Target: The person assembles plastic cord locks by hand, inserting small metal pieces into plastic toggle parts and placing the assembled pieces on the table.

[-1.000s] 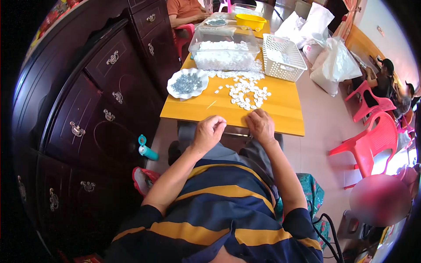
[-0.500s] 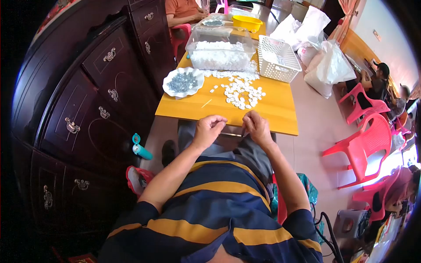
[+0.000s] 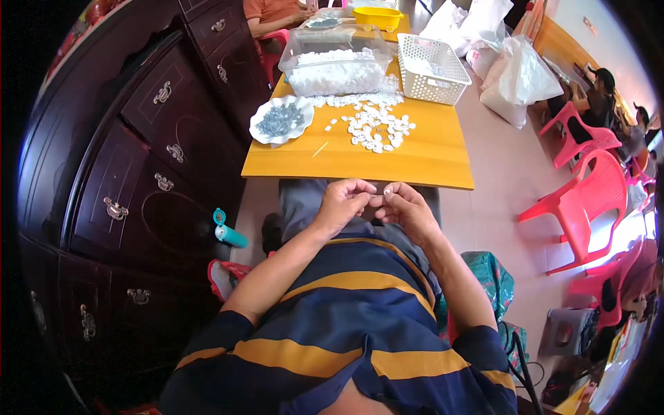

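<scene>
Just past the table's near edge, my left hand (image 3: 344, 203) and my right hand (image 3: 409, 209) meet over my lap with fingertips nearly touching. A small whitish piece (image 3: 387, 194) shows at the pinched thumb and forefinger of my right hand; its kind is too small to make out. The fingers of my left hand are pinched together beside it, and whatever they hold is hidden. Closest on the wooden table (image 3: 429, 162) are a loose ring of small flat white pieces (image 3: 366, 119), a thin pale stick (image 3: 319, 149) and a scalloped white dish (image 3: 306, 108) of small clear-grey pieces (image 3: 280, 120).
A clear plastic box (image 3: 335, 75) of white pieces and a white perforated basket (image 3: 443, 90) stand farther back, with a yellow tub (image 3: 377, 19) beyond. Dark cabinets (image 3: 159, 138) line the left. White sacks (image 3: 515, 83) and a red chair (image 3: 588, 200) are right. Other people sit nearby.
My hands have come together, the right moving in toward the left. A small whitish piece now shows at my right fingertips. The view has tilted slightly down.
</scene>
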`<state>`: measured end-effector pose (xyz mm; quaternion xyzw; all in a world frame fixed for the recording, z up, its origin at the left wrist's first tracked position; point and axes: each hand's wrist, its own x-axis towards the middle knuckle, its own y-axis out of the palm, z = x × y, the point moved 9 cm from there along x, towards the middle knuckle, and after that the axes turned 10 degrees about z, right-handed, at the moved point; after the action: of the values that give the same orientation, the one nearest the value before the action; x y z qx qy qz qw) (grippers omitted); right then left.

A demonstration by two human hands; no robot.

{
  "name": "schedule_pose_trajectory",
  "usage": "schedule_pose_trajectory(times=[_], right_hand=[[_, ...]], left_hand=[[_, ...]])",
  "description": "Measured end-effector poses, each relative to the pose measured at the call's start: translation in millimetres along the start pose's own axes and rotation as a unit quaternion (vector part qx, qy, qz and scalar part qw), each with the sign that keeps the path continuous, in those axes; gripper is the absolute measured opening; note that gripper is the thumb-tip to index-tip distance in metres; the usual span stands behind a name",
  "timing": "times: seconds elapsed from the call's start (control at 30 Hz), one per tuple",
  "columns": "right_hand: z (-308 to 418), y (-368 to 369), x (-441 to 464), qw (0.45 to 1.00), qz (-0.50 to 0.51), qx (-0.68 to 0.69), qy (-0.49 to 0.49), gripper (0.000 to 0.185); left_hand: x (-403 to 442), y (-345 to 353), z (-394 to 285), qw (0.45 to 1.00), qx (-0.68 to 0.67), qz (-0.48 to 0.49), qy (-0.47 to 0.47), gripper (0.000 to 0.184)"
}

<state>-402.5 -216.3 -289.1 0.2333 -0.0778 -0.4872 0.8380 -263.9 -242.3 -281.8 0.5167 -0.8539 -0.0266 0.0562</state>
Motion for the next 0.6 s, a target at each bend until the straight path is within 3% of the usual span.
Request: schedule_pose_trajectory(times=[0.33, 0.6], right_hand=[[-14, -10, 2, 0.998, -0.018, 0.062, 0.001, 0.007], [-13, -7, 1, 0.999, -0.049, 0.005, -0.022, 0.008]], left_hand=[[-3, 5, -11, 0.997, 0.032, -0.006, 0.065, 0.014], [-4, 3, -13, 0.993, 0.077, -0.012, 0.083, 0.015]])
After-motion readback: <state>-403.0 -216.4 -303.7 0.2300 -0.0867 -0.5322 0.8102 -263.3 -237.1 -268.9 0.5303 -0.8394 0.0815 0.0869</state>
